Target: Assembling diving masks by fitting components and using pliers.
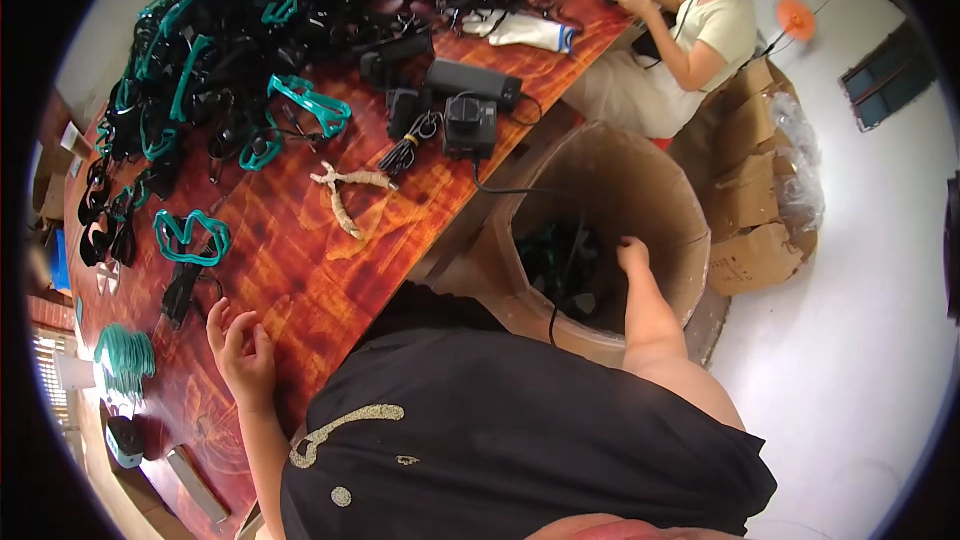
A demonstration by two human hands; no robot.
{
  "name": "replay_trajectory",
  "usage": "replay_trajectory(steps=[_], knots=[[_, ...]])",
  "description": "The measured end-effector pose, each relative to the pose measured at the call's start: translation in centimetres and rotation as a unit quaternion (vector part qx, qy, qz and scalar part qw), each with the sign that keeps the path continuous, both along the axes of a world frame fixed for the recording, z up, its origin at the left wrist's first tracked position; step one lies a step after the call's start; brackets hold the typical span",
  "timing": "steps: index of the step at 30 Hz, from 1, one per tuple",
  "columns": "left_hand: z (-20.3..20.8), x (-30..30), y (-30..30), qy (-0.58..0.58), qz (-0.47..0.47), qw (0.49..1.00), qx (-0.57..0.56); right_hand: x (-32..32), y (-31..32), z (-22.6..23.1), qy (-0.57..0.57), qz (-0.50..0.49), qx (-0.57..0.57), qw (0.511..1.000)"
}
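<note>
My left hand (243, 355) is raised over the near part of the table, fingers loosely bent and apart, with nothing in them. Just beyond it lie a teal goggle frame (192, 240) and a black strap (180, 292). My right hand (633, 256) reaches over the big round cardboard bin (685, 200) beside the table. Its fingers are curled; whatever they may hold is hidden. Down in the bin lie dark and teal pieces (555, 265). Cutting pliers with wrapped handles (350, 195) rest on the table between a teal frame (312, 105) and the edge.
A large heap of black and teal goggle parts (240, 40) covers the far table. Black power adapters (470, 125) sit near the edge, a cable hanging over the bin. A white glove (520, 32) lies farther back. Another person (700, 50) sits beyond, near cardboard boxes (755, 200).
</note>
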State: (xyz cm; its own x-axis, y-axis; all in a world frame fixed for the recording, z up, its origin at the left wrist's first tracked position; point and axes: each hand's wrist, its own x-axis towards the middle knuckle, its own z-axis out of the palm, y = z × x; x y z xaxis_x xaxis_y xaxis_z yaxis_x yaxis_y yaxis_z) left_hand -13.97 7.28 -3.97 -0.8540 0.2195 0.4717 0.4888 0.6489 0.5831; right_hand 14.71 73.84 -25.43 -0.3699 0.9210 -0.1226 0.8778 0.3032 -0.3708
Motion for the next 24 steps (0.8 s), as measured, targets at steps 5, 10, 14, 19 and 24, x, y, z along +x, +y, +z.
replay_trajectory(steps=[5, 10, 14, 19, 24], knots=[[0.7, 0.7, -0.3, 0.072, -0.033, 0.997, -0.017, -11.6, -8.0, 16.4, 0.365, 0.179, 0.218, 0.887], [-0.1, -0.2, -0.6, 0.084, -0.015, 0.996, -0.024, -18.9, -20.9, 27.4, 0.498, 0.411, 0.214, 0.733], [0.6, 0.4, 0.2, 0.126, -0.025, 0.991, -0.044, -20.8, -30.2, 28.4, 0.448, 0.607, 0.145, 0.640], [0.6, 1.4, 0.2, 0.187, -0.142, 0.965, -0.118, -23.8, -38.2, 24.9, 0.400, 0.669, -0.046, 0.625], [2.9, 1.4, -0.1, 0.157, -0.182, 0.962, -0.126, -25.7, -41.6, 22.1, 0.388, 0.680, -0.128, 0.609]])
